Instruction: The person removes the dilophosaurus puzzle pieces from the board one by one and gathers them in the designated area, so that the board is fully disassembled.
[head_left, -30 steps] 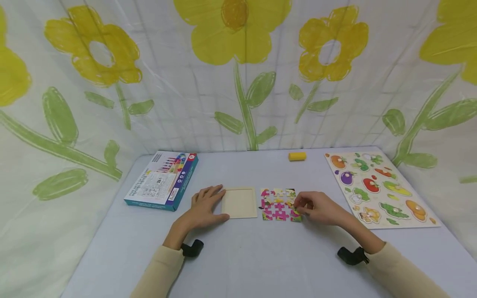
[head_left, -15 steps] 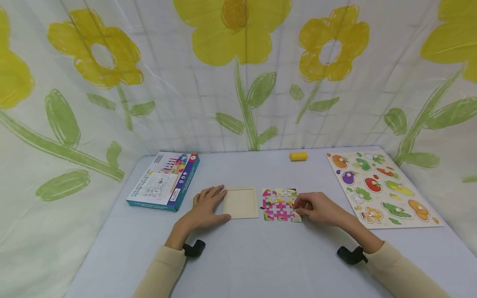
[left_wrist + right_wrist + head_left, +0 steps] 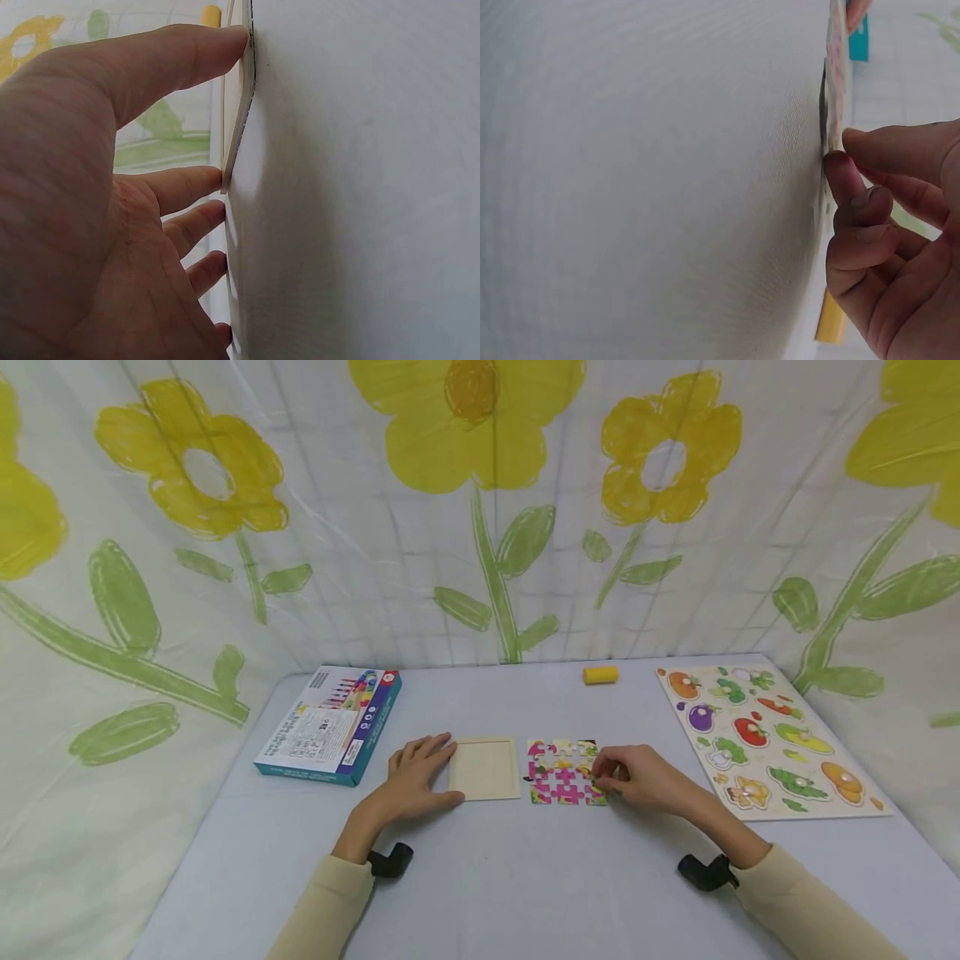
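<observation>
A small wooden tray [image 3: 484, 769] with a raised rim lies mid-table, nothing inside it. At its left side is my left hand [image 3: 415, 782], fingers spread, with index fingertip and thumb touching the rim. In the left wrist view the thumb [image 3: 172, 64] reaches over the tray's edge. To the tray's right lies a pink, yellow and green jigsaw puzzle [image 3: 562, 772], its pieces laid in rows with narrow gaps. My right hand [image 3: 637, 778] pinches a puzzle piece [image 3: 833, 124] at the puzzle's right edge between thumb and finger, the other fingers curled. The hand partly hides that piece.
A flat blue-and-white box [image 3: 327, 725] lies at the back left. Toward the back stands a yellow cylinder [image 3: 600, 675]. At right is a vegetable peg board [image 3: 776, 739]. A flower-print curtain [image 3: 360, 543] hangs behind the table.
The head view shifts very slightly. Both hands stay nearly in place, the left at the tray and the right at the puzzle's right edge.
</observation>
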Action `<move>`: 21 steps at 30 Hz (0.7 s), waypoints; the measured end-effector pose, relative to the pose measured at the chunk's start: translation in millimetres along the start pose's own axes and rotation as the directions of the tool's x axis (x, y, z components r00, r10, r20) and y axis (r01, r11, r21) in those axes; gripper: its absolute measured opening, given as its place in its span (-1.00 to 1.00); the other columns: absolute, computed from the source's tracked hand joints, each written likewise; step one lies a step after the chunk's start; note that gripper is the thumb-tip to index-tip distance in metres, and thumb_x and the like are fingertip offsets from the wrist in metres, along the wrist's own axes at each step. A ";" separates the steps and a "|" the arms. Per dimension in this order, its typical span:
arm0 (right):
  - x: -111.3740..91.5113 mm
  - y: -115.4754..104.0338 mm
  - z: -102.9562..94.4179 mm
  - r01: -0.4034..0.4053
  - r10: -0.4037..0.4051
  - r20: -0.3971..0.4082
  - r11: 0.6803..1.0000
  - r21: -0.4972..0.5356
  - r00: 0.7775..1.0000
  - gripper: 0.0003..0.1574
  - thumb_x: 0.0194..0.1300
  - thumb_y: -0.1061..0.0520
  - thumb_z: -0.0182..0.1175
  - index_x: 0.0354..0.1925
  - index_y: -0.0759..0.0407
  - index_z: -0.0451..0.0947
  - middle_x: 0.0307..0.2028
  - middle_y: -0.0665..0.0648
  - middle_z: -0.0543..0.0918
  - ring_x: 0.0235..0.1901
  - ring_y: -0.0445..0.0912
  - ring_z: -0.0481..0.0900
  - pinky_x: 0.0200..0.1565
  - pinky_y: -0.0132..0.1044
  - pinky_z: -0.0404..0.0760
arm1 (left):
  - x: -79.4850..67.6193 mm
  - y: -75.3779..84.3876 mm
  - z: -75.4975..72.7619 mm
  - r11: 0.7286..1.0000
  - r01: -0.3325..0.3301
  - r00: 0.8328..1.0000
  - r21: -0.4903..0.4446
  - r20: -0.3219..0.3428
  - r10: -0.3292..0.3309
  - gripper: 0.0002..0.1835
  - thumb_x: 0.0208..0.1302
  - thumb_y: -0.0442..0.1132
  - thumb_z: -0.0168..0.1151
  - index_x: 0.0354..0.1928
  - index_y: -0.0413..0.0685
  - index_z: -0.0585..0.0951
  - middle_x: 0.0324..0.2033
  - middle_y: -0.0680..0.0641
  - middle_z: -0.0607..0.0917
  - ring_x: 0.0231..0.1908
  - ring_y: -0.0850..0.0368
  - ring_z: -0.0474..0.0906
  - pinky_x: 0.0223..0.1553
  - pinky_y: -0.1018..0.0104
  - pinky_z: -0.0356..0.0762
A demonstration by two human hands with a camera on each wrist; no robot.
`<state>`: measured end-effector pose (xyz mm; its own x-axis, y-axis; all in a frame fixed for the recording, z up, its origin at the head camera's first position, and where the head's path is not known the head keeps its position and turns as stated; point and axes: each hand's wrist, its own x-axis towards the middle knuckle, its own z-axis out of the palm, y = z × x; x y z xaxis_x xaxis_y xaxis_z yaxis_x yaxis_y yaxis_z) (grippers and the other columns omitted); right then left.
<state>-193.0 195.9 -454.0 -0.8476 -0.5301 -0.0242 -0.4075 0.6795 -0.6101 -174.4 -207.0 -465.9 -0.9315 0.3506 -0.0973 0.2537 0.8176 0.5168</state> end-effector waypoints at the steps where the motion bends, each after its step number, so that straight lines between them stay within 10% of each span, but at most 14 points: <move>1: 0.4 -0.3 -0.3 -0.001 0.001 -0.001 1.000 0.000 1.000 -0.94 0.43 0.15 0.37 -0.15 0.01 0.69 -0.34 -0.09 0.70 -0.45 -0.28 0.46 -0.38 -0.42 0.50 | 0.2 -0.2 -0.1 1.000 0.001 1.000 0.000 0.001 -0.001 -0.04 0.26 0.14 0.41 0.63 -0.05 0.30 0.69 -0.10 0.17 0.65 -0.29 -0.06 0.57 -0.48 -0.17; 21: -9.6 4.2 -5.8 0.033 -0.035 0.047 0.999 0.032 0.998 -0.57 0.18 -0.02 0.59 -0.04 0.03 0.69 -0.22 -0.07 0.74 -0.42 -0.28 0.48 -0.36 -0.43 0.53 | -0.8 -0.4 0.8 1.000 0.010 1.000 0.003 0.004 -0.010 -0.05 0.27 0.14 0.40 0.63 -0.05 0.30 0.69 -0.09 0.15 0.66 -0.29 -0.07 0.57 -0.49 -0.18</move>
<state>-188.5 206.8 -451.8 -0.8160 -0.5767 -0.0404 -0.4243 0.6449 -0.6357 -173.5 -207.3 -466.7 -0.9329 0.3444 -0.1055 0.2455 0.8224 0.5132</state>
